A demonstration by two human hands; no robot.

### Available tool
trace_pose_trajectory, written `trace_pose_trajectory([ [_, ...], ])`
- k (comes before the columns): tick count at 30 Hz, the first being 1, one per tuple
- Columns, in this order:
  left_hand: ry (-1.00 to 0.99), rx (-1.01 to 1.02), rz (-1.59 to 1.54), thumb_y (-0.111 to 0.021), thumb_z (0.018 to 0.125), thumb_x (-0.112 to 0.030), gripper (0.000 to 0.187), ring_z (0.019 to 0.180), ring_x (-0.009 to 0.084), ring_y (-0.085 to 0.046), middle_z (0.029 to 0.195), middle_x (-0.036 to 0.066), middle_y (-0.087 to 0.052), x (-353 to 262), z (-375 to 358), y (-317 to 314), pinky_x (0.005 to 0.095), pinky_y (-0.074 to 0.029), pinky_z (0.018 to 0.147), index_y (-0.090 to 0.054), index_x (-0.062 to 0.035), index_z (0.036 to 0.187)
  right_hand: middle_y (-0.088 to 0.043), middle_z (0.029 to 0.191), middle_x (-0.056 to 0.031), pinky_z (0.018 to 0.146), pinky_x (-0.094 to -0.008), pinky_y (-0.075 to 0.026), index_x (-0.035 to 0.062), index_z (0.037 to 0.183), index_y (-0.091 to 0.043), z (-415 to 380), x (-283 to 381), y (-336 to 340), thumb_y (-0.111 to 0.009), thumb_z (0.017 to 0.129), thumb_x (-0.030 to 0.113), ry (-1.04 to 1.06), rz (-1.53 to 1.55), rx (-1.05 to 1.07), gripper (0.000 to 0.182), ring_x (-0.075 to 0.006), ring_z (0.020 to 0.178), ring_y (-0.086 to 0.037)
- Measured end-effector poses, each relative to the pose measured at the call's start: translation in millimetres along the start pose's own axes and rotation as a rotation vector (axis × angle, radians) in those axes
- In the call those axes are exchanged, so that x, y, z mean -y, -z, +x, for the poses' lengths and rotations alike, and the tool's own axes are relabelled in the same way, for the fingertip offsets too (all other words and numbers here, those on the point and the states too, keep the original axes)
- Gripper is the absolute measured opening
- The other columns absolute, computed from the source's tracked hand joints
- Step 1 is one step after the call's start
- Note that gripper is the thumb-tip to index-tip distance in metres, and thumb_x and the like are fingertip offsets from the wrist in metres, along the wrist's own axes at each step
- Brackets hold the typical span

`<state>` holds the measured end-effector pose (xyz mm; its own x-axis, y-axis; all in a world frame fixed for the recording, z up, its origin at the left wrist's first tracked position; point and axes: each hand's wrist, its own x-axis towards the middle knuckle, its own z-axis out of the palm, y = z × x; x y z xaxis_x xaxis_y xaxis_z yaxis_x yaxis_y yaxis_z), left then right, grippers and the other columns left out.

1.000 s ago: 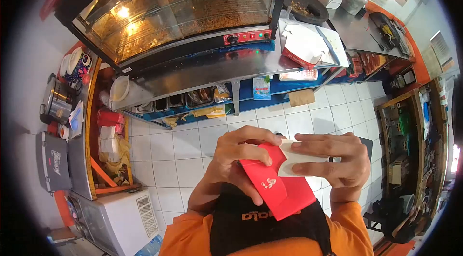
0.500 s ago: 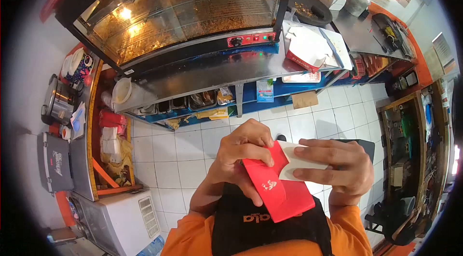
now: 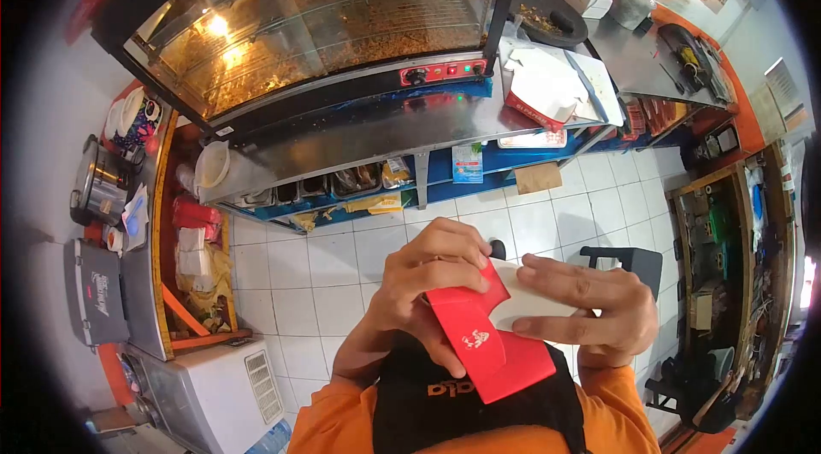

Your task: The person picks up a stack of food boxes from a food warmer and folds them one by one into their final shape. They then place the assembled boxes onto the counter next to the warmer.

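A red carton [image 3: 492, 351] with a small white print is held up in front of the black apron [image 3: 402, 403]. My left hand [image 3: 436, 283] is closed around its upper left side, thumb on the near face and fingers over the top edge. A white inner flap [image 3: 526, 304] stands out at the carton's upper right. Against that flap lies my right hand [image 3: 594, 304], its fingers stretched out and apart, pressing flat on the white surface. The inside of the carton is hidden.
A glass warmer [image 3: 342, 18] with fried food stands over a steel counter [image 3: 342, 142]. To its right lie an open carton [image 3: 543, 91] and a knife [image 3: 586, 82]. A black stool [image 3: 637, 266] is behind my right hand; a white appliance [image 3: 209, 390] stands lower left.
The carton has tilted and shifted slightly down. The fingers of my right hand have spread wider over the white flap, and more of the stool shows.
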<state>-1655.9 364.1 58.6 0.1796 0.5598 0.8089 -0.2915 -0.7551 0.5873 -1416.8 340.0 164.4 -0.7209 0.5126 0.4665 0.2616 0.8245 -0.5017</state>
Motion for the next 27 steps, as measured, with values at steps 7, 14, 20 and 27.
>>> trace_pose_trajectory([
  [7, 0.026, 0.027, 0.104, -0.092, 0.053, -0.067, 0.084, 0.095, 0.0312, -0.064, 0.106, 0.012, -0.064, 2.7, -1.2, 5.6, 0.0398, -0.055, 0.078, -0.071, -0.0031, 0.103, -0.073, 0.118, -0.0191, 0.077, -0.0338, -0.065, 0.0126, 0.113, -0.079, -6.1, -8.5, -4.3, -0.071, 0.074, -0.005, -0.123, 0.009, -0.084, 0.043, -0.0355, 0.106, -0.074],
  [14, 0.061, 0.076, 0.122, -0.093, 0.053, -0.066, 0.083, 0.096, 0.0309, -0.064, 0.107, 0.013, -0.064, 8.4, -0.5, 8.5, 0.0403, -0.055, 0.080, -0.070, -0.0030, 0.102, -0.074, 0.118, -0.0158, 0.074, -0.0358, -0.065, 0.0131, 0.111, -0.079, -6.6, -4.1, -4.3, -0.072, 0.076, -0.001, -0.102, -0.024, -0.021, 0.039, -0.0352, 0.107, -0.074],
  [20, 0.078, 0.090, 0.053, -0.093, 0.053, -0.065, 0.084, 0.101, 0.0309, -0.065, 0.111, 0.014, -0.062, 6.4, 0.2, 2.0, 0.0415, -0.056, 0.084, -0.069, -0.0029, 0.103, -0.071, 0.123, -0.0202, 0.080, -0.0413, -0.065, 0.0089, 0.114, -0.078, -10.4, 3.4, 8.0, -0.074, 0.078, 0.001, -0.095, -0.010, 0.112, 0.037, -0.0381, 0.107, -0.073],
  [27, 0.097, 0.127, 0.011, -0.095, 0.053, -0.060, 0.082, 0.109, 0.0346, -0.067, 0.120, 0.019, -0.063, -0.3, 3.9, 9.8, 0.0414, -0.057, 0.086, -0.065, -0.0041, 0.105, -0.067, 0.122, -0.0328, 0.102, -0.0490, -0.055, -0.0056, 0.113, -0.074, -15.7, -14.0, 1.5, -0.064, 0.079, -0.009, -0.047, 0.432, 0.045, 0.035, -0.0464, 0.110, -0.069],
])
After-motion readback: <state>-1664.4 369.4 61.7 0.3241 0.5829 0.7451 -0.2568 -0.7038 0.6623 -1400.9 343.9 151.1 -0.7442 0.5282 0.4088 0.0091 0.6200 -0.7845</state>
